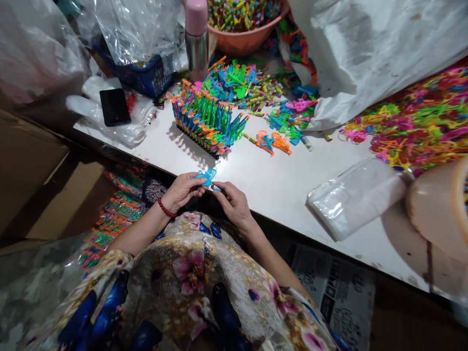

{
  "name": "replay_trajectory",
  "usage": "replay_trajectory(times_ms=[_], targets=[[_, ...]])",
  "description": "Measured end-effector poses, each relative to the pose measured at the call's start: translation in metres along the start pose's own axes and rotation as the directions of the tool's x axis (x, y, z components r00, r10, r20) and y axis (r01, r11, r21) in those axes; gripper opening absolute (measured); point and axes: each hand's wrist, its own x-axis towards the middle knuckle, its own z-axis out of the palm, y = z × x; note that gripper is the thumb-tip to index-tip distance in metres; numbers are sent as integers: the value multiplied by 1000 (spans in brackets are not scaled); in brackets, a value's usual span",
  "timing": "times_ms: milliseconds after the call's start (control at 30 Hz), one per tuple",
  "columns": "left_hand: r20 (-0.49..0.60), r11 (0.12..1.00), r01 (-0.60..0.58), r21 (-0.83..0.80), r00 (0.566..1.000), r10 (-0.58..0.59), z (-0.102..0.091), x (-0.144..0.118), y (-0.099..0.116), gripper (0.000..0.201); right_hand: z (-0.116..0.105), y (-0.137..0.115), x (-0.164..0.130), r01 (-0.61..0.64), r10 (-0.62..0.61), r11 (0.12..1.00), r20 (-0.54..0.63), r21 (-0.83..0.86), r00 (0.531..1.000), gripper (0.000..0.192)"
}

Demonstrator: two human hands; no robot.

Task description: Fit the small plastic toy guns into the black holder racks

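Near the table's front edge, my left hand (185, 191) pinches a small blue plastic toy piece (207, 176) with a rounded, lattice-like end. My right hand (234, 204) is closed on a small striped tube (215, 187), held against the blue piece; whether the two are joined I cannot tell. Just beyond my hands stands a black rack (197, 141) packed with rows of upright blue, green and orange plastic pieces. To its right lie a few orange pieces (281, 143) and a blue one. Behind it are heaps of loose coloured pieces (237, 80) and striped tubes (265, 92).
An orange bowl (237, 43) of tubes and a pink-capped flask (197, 44) stand at the back. A phone (114, 107) lies on plastic bags at left. At right are a stack of clear bags (358, 197), a tub (438, 209) and a white sack (351, 63).
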Motion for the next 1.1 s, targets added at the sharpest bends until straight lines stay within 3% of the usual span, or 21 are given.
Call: replay_trajectory(times_ms=[400, 733, 1100], targets=[[43, 998, 31, 51, 998, -34, -4, -2, 2, 25, 0, 2, -4, -46, 46, 999, -22, 6, 999, 22], [19, 988, 119, 98, 992, -121, -2, -5, 10, 15, 2, 10, -7, 219, -223, 973, -48, -79, 974, 17], [-2, 984, 139, 109, 990, -140, -1, -5, 11, 17, -1, 9, -7, 224, -229, 968, -37, -114, 973, 16]])
